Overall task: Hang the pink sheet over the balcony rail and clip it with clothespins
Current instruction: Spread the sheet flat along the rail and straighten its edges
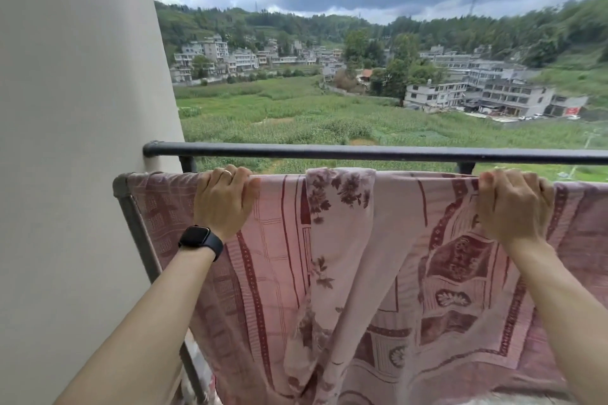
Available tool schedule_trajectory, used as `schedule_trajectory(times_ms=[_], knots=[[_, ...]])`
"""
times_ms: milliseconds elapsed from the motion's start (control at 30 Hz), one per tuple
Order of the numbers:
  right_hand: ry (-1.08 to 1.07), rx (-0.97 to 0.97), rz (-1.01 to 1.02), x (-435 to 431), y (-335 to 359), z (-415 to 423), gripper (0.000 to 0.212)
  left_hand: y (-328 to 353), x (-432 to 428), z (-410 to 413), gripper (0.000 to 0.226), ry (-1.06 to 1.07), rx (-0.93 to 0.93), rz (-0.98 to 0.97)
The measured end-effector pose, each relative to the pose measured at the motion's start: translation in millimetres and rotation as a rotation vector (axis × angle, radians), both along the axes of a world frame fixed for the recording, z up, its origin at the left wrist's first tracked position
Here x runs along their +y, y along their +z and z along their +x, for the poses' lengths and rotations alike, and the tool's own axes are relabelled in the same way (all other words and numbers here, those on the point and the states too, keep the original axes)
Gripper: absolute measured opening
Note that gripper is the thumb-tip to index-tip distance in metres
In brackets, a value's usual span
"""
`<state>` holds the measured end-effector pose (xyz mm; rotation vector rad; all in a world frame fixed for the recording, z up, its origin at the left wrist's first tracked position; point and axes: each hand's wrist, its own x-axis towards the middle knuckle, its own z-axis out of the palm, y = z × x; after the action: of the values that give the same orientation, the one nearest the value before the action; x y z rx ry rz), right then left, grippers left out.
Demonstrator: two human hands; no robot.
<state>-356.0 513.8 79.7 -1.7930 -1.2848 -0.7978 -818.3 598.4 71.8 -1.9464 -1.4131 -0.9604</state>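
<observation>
Pink sheet [378, 273] with dark red borders and flower prints fills the lower centre and right of the frame, draped over the lower rail [120, 182], whose bare end shows only at mid left. A narrower fold with a floral print lies over its top edge in the centre and hangs down in front. Left hand [225, 199], left of centre, curls its fingers [230, 173] over the top edge, gripping cloth and rail together; a ring sits on one finger and a black watch [200, 242] on the wrist. Right hand [515, 202], at mid right, grips the top edge the same way. Just above both runs a dark upper rail [362, 152] across the frame. A pale wall [75, 108] fills the left side. Fields and buildings [477, 92] lie beyond, under grey cloud.
</observation>
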Motion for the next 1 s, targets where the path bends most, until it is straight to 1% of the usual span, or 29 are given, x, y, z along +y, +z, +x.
schedule_trajectory(times_ms=[100,133,200,267,333,433,500,567,600,700,767,800,900,1000], knots=[[-0.109,0.180,-0.050,-2.6,8.2,-3.3,0.058,-0.6,-3.9,5.7,0.043,0.026,-0.052,0.011],[-0.133,0.205,-0.072,-1.8,11.8,-15.2,0.059,2.2,-6.1,13.7,0.040,0.039,-0.079,0.023],[-0.059,0.107,-0.083,6.3,18.6,-55.3,0.060,9.1,-8.4,45.5,0.038,0.024,-0.103,0.055],[0.103,-0.012,-0.139,14.8,19.1,-98.6,0.059,13.2,-12.5,82.4,0.041,-0.050,-0.079,0.052],[0.190,-0.074,-0.187,19.5,11.7,-113.0,0.061,7.7,-11.9,96.5,0.047,-0.094,-0.056,0.043],[0.197,-0.173,-0.110,12.7,-0.7,-71.0,0.058,-3.1,1.9,75.3,0.044,-0.083,0.039,0.168],[0.128,-0.167,-0.107,3.1,-6.3,-19.3,0.059,-6.2,8.2,63.9,0.041,-0.049,0.056,0.220],[0.021,-0.053,-0.119,-8.9,-5.2,38.5,0.062,-4.0,11.1,64.8,0.041,-0.044,0.045,0.228],[-0.038,0.006,-0.124,-16.2,-3.1,63.3,0.059,-4.0,10.4,66.6,0.042,-0.038,0.031,0.239],[-0.177,0.166,-0.135,-26.7,8.2,94.8,0.052,3.4,0.4,74.3,0.043,0.049,-0.084,0.217],[-0.214,0.235,-0.101,-20.9,14.0,74.4,0.054,13.5,-8.9,96.1,0.042,0.092,-0.172,0.132],[-0.177,0.230,-0.088,-16.6,16.3,54.2,0.054,18.8,-13.5,112.2,0.042,0.086,-0.173,0.084],[0.023,0.136,-0.115,-2.9,9.7,-17.6,0.045,29.3,-23.6,159.8,0.041,0.001,-0.099,-0.006],[0.127,0.071,-0.090,11.7,-2.5,-62.8,0.042,29.4,-25.2,175.9,0.042,-0.028,-0.130,-0.076]])
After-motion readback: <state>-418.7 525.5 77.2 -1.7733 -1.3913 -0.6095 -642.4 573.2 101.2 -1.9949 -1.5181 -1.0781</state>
